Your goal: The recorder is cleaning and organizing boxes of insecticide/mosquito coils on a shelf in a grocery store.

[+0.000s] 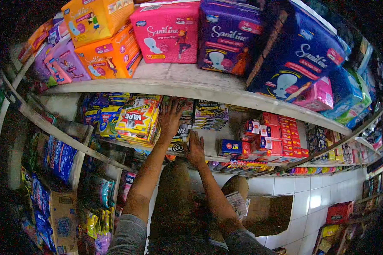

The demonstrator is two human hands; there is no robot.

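Note:
My left hand point(171, 118) reaches into the lower shelf, palm down with fingers stretched out over dark boxes. Just left of it stands a stack of yellow and red Vape boxes point(134, 116). My right hand point(196, 149) is closer to the shelf's front edge, beside a black mosquito-coil box point(179, 140) printed with a spiral. Its thumb lies at that box's right side; no grip is visible. Behind the right hand is a stack of flat dark coil boxes point(210, 115). My left forearm and hand cover part of the black box.
The upper shelf board point(191, 91) overhangs my hands, carrying pink Saniline packs point(167, 35) and others. Red HIT boxes point(269, 140) are stacked to the right. A metal rail point(73, 140) crosses the left side. Flattened cardboard point(268, 215) lies on the tiled floor.

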